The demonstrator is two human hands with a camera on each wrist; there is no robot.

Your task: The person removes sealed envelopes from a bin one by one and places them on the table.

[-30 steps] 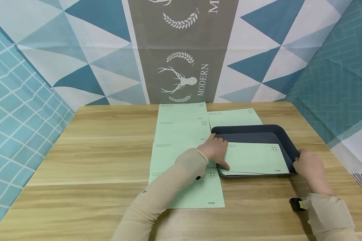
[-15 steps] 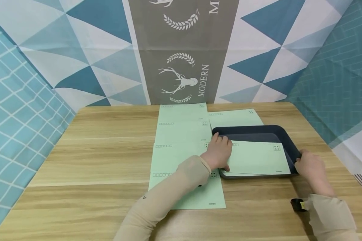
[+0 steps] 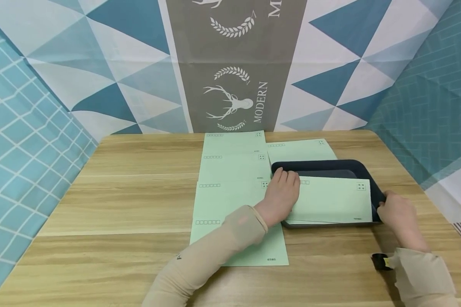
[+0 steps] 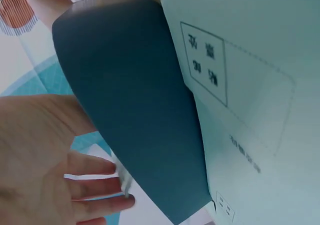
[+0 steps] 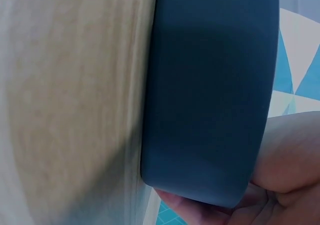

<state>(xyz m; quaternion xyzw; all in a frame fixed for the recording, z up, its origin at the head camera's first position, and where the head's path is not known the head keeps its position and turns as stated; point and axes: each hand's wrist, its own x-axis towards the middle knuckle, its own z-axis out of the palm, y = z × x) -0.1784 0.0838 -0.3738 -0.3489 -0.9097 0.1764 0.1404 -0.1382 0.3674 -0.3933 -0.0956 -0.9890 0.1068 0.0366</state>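
Note:
A dark blue-grey tray (image 3: 318,165) stands at the right of the table, with pale green envelopes inside. My left hand (image 3: 280,197) is over the tray's left end and pinches the left part of the top envelope (image 3: 332,200), whose upper edge is raised. In the left wrist view, the fingertips (image 4: 102,187) meet a thin whitish edge past the tray wall (image 4: 135,95); the thumb tip is hidden behind that wall. My right hand (image 3: 398,216) grips the tray's right end, and the right wrist view shows its fingers (image 5: 280,185) curled round the tray's corner.
Several green envelopes (image 3: 230,198) overlap in a column left of the tray, under my left forearm. Another envelope (image 3: 303,149) lies behind the tray, partly covered by it. Wooden tabletop (image 3: 119,204) stretches to the left. A patterned cloth (image 3: 234,55) hangs at the back.
My left hand has shifted a little right and away from me; the top envelope has moved right and its upper edge has risen. The right hand keeps its grip on the tray.

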